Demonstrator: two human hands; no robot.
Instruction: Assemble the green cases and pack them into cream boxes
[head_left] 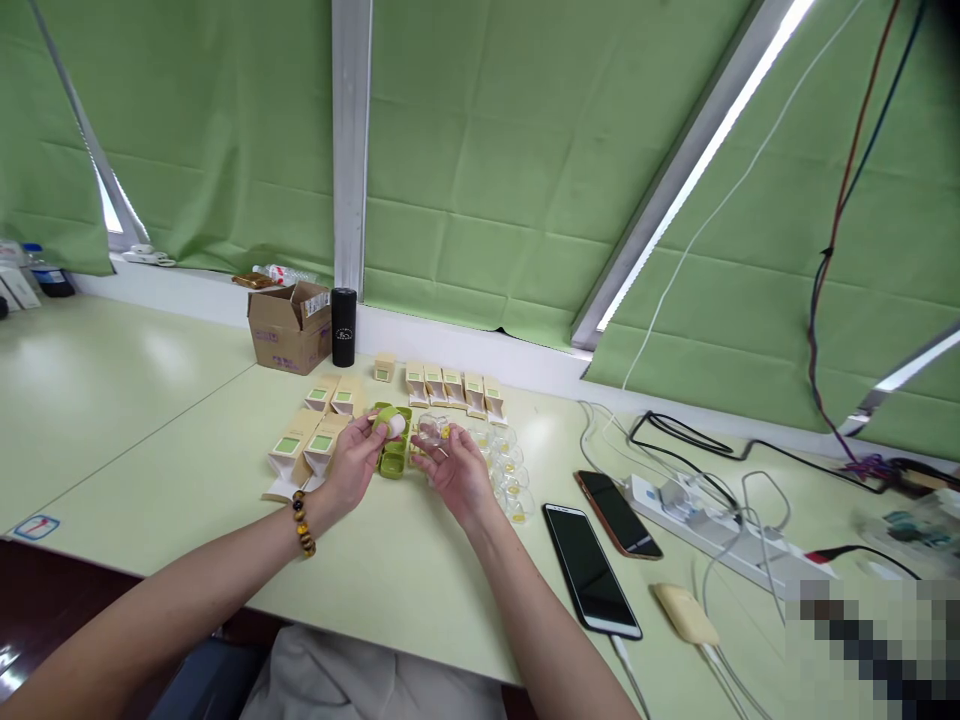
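My left hand, a beaded bracelet on its wrist, pinches a small rounded green-and-white sponge. Between the fingers of my right hand is a clear plastic case with a bit of yellow on it. Both hands are raised over the table, close together. Below and behind the sponge lies a green egg-carton-like tray, partly hidden by my left hand. To the right of my right hand stand several clear rounded cases with yellow marks, in rows.
Small cream boxes with open flaps lie left; more small boxes line the back. A cardboard carton and black tumbler stand behind. At right are two phones, a yellowish case, a power strip and cables.
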